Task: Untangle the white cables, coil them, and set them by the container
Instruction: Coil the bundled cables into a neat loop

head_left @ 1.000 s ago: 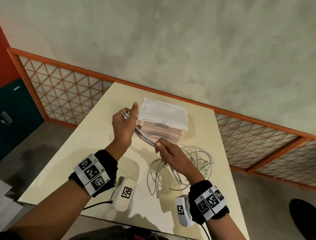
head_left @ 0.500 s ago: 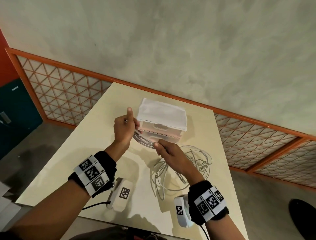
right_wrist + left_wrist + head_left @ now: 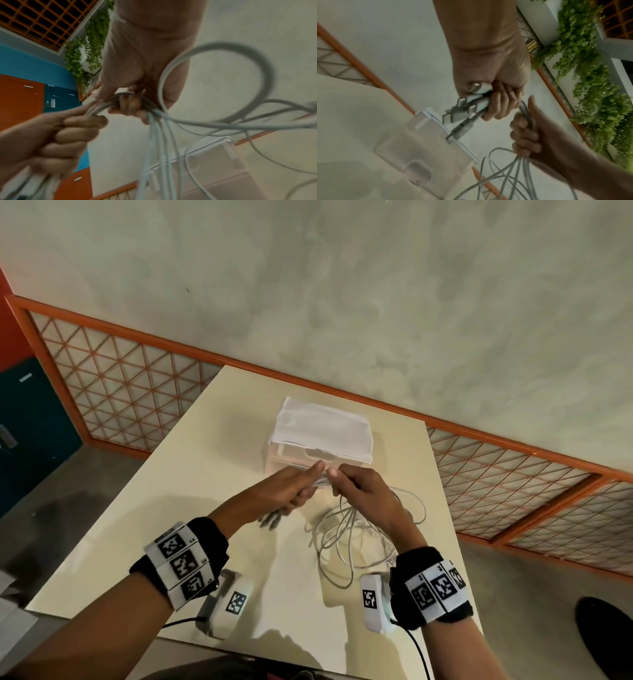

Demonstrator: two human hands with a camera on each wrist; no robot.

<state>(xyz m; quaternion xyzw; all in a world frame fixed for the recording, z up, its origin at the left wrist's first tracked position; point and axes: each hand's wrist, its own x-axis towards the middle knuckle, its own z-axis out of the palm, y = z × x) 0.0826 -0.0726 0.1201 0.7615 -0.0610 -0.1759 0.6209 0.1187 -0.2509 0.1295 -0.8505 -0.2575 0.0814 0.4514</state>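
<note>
Several white cables (image 3: 346,537) lie in loose loops on the cream table (image 3: 191,508), in front of the clear lidded container (image 3: 322,440). My left hand (image 3: 294,487) grips a bundle of cable ends. Their plugs (image 3: 465,108) stick out of the fist (image 3: 498,106) in the left wrist view. Right beside it, my right hand (image 3: 356,486) grips the same cable bundle. From the right fist (image 3: 132,106) the strands (image 3: 163,142) hang down toward the table. Both hands meet just in front of the container (image 3: 423,148), above the table.
The container stands near the table's far edge, by an orange-framed lattice railing (image 3: 113,385). The loose loops spread to the right of my hands, toward the table's right edge (image 3: 448,508). The floor lies beyond the left edge.
My left hand has dropped and moved right, and its raised index finger has come down. The two hands now meet on the bundle. The loops shifted slightly.
</note>
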